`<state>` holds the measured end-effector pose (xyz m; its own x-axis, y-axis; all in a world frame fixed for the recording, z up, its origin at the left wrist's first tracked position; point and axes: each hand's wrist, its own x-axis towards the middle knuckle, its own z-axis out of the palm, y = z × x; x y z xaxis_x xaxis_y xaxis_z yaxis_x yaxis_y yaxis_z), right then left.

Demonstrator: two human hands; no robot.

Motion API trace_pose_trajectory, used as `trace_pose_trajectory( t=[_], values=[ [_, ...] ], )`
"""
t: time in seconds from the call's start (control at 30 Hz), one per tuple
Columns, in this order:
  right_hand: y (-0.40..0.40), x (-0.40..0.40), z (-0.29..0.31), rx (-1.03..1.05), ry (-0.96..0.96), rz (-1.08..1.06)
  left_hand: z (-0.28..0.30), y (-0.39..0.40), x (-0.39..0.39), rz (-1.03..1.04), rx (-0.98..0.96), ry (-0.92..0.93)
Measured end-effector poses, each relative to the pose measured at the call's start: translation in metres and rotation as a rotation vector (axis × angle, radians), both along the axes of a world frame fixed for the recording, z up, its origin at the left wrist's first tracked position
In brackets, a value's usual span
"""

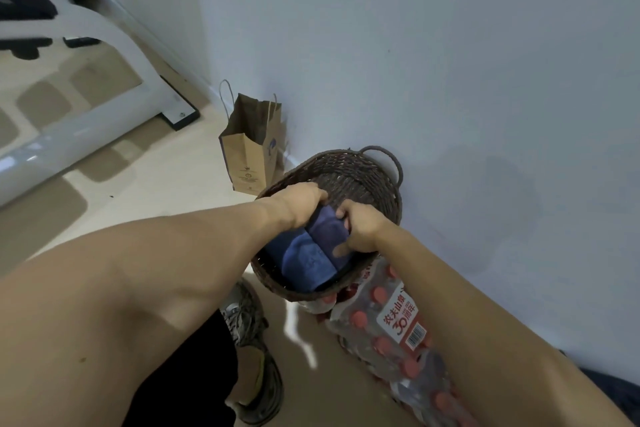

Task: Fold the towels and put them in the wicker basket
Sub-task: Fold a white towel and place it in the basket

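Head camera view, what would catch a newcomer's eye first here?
Both hands, the left hand and the right hand, grip a folded dark blue towel inside the dark brown oval wicker basket by the wall. The basket sits on a shrink-wrapped pack of red-capped water bottles; a brown paper bag stands behind it.

Both your bare arms reach forward and down, converging ahead of you. Your left hand (301, 199) lies knuckles up, fingers curled downward over dark blue cloth. Your right hand (358, 230) sits just beside it, fingers bent and gripping the same cloth, thumb toward you.
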<state>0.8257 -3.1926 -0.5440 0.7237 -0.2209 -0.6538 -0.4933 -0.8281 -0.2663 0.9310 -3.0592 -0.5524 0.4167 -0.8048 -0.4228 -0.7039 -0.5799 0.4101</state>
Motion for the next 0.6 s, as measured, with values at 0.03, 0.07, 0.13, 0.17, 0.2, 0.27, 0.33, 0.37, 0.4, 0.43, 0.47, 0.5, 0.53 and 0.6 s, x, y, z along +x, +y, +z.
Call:
trace_pose_trajectory(
  t=[0.03, 0.07, 0.13, 0.17, 0.2, 0.27, 0.33, 0.37, 0.4, 0.43, 0.47, 0.5, 0.53, 0.6],
  values=[
    [0.002, -0.001, 0.002, -0.044, 0.011, 0.059, 0.001, -0.001, -0.001, 0.003, 0.008, 0.003],
    [0.003, -0.004, 0.004, -0.075, -0.008, 0.098, 0.003, -0.003, -0.001, 0.000, 0.023, 0.006],
    [0.003, -0.014, 0.014, -0.050, -0.118, 0.052, 0.010, -0.008, -0.002, -0.016, 0.061, 0.012],
    [0.001, -0.023, 0.021, -0.009, -0.198, -0.024, 0.016, -0.011, -0.002, -0.025, 0.076, 0.007],
    [-0.003, -0.034, 0.030, 0.033, -0.282, -0.115, 0.021, -0.014, -0.003, -0.035, 0.079, -0.010],
    [-0.014, -0.067, 0.051, 0.081, -0.443, -0.284, 0.036, -0.024, -0.007, -0.051, 0.034, -0.051],
    [-0.029, -0.110, 0.074, 0.092, -0.566, -0.424, 0.054, -0.037, -0.020, -0.066, -0.059, -0.022],
    [-0.038, -0.135, 0.085, 0.107, -0.597, -0.495, 0.064, -0.044, -0.031, -0.079, -0.109, 0.020],
    [-0.047, -0.162, 0.095, 0.117, -0.606, -0.548, 0.074, -0.053, -0.046, -0.101, -0.153, 0.062],
    [-0.057, -0.190, 0.104, 0.117, -0.588, -0.580, 0.083, -0.063, -0.063, -0.129, -0.191, 0.101],
    [-0.066, -0.219, 0.112, 0.096, -0.539, -0.595, 0.091, -0.073, -0.083, -0.154, -0.221, 0.140],
    [-0.076, -0.248, 0.118, 0.054, -0.464, -0.601, 0.097, -0.083, -0.104, -0.175, -0.245, 0.181],
    [-0.085, -0.277, 0.122, -0.002, -0.377, -0.600, 0.101, -0.093, -0.127, -0.201, -0.260, 0.217],
    [-0.098, -0.335, 0.125, -0.117, -0.231, -0.632, 0.107, -0.113, -0.177, -0.279, -0.281, 0.266]
  ],
)
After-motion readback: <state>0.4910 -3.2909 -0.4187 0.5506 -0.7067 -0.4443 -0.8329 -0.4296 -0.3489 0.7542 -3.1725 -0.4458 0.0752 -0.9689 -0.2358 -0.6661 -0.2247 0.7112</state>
